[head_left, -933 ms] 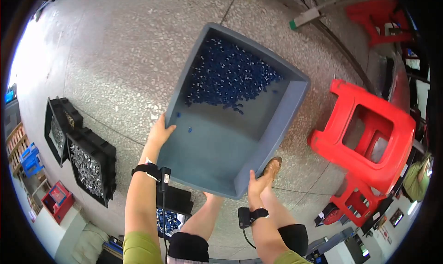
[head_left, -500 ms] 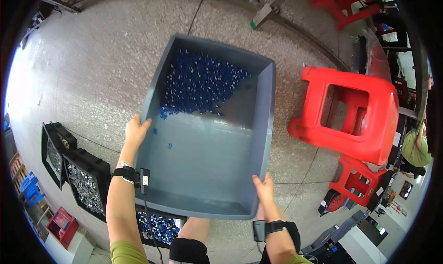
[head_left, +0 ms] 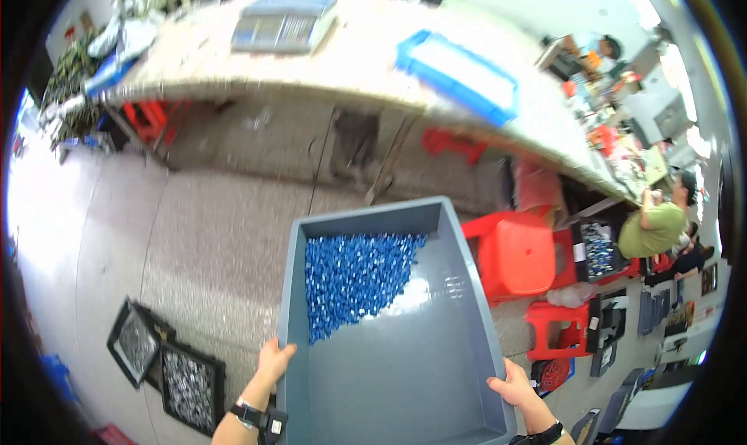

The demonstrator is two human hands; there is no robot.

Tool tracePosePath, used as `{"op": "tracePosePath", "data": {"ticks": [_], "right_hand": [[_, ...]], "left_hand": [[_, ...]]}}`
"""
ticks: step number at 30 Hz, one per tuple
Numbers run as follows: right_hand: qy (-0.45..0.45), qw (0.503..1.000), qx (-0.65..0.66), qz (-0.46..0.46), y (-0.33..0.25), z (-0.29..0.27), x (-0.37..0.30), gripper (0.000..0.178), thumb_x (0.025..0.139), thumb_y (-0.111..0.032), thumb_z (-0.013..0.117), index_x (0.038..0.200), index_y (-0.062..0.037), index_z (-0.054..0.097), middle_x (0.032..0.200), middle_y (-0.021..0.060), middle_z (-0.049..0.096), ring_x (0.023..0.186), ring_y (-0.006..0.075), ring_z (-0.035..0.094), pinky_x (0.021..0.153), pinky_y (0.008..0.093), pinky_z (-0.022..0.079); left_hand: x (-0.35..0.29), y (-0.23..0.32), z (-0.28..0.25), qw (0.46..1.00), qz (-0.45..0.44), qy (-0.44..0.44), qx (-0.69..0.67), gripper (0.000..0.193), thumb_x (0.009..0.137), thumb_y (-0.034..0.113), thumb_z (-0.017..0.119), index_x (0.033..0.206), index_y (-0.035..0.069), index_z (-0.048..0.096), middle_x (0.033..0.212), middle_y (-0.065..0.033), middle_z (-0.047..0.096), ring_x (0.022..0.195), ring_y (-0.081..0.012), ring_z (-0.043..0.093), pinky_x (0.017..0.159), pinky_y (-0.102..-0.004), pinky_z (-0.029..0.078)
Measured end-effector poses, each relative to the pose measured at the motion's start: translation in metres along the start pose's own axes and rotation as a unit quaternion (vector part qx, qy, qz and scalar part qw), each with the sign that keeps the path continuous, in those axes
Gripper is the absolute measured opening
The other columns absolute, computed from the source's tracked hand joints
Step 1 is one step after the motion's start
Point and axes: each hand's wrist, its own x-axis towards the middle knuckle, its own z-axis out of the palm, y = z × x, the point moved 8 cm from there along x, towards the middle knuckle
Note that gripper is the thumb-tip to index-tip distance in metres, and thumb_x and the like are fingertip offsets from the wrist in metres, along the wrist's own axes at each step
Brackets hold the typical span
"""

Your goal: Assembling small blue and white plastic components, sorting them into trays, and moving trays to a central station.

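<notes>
Obstacle right of bin (head_left: 397,383): red stool (head_left: 523,257)

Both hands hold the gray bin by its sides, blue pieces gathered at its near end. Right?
One error: the blue pieces lie at the far end, away from the wearer, as the head view shows. The left hand and right hand do hold the gray bin by its sides.

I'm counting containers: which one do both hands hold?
The grey bin, between left hand and right hand; neither touches the black trays or blue tray.
</notes>
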Motion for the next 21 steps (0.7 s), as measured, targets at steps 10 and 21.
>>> {"op": "tracePosePath", "data": {"ticks": [10,21], "right_hand": [[0.091,0.987,0.112,-0.071,-0.126,-0.144,-0.158,0.039,0.068,-0.013,0.063,0.102,0.0054,0.054,0.093,0.0128,0.061,0.085,0.0177,0.058,0.074,0.0312,0.046],[0.185,0.976,0.086,-0.074,-0.231,-0.328,-0.205,0.036,0.064,-0.010,0.063,0.096,0.0060,0.058,0.080,0.0089,0.061,0.068,0.0134,0.058,0.062,0.0253,0.046]], "left_hand": [[-0.062,0.195,-0.005,0.981,0.131,-0.137,-0.035,0.035,0.072,0.025,0.055,0.091,-0.005,0.060,0.076,-0.0125,0.062,0.070,-0.0195,0.060,0.065,-0.0311,0.047],[-0.085,0.399,0.087,0.921,0.204,-0.318,-0.097,0.032,0.079,0.023,0.053,0.097,-0.003,0.056,0.081,-0.0084,0.059,0.069,-0.0163,0.056,0.062,-0.0280,0.045]]}}
